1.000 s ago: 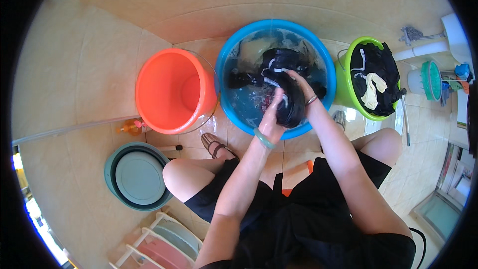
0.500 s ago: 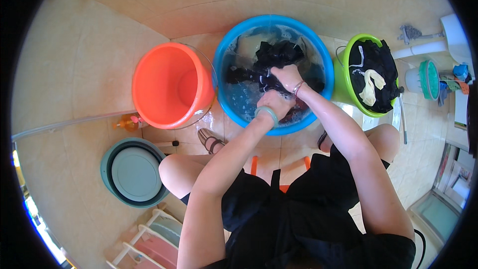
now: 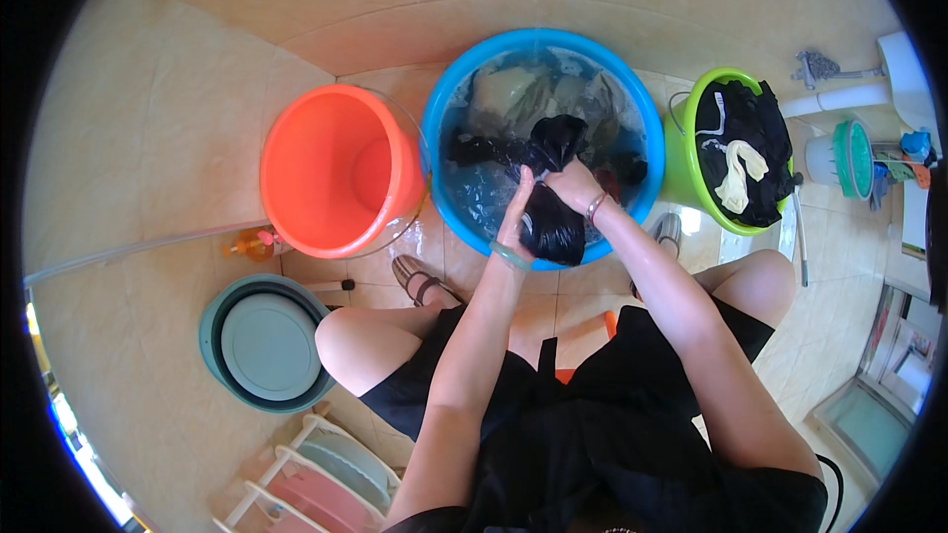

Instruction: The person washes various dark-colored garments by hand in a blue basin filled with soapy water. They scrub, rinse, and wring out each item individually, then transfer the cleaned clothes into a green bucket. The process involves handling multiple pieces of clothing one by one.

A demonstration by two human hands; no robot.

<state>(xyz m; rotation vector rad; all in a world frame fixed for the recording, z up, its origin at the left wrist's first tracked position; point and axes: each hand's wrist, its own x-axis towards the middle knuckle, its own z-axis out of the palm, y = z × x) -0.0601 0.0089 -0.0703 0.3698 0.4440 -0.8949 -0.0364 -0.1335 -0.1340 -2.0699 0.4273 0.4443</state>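
Observation:
A wet black garment point(image 3: 555, 229) is lifted over the near part of a blue basin point(image 3: 449, 202). My right hand point(image 3: 575, 186) is closed round its middle. One bunched end stands above that fist, and the rest sags toward the near rim. My left hand point(image 3: 513, 220), with a pale green bangle at the wrist, holds the garment from the left. Its thumb points up; the other fingers are mostly hidden by the cloth. Cloudy, foamy water fills the basin, with dark and greyish clothes soaking in it.
Left of the basin stands an orange bucket point(image 3: 296, 173). On the right, a lime-green bucket point(image 3: 679, 163) holds black clothes and a cream cloth point(image 3: 736, 178). A grey-green folding basin point(image 3: 272, 345) and a white rack point(image 3: 257, 489) are at lower left. Tiled wall rises behind.
The black garment has come up out of the water and toward me, now bunched and hanging between my hands. My left hand has turned thumb-up and shifted left. More soaking clothes show at the back.

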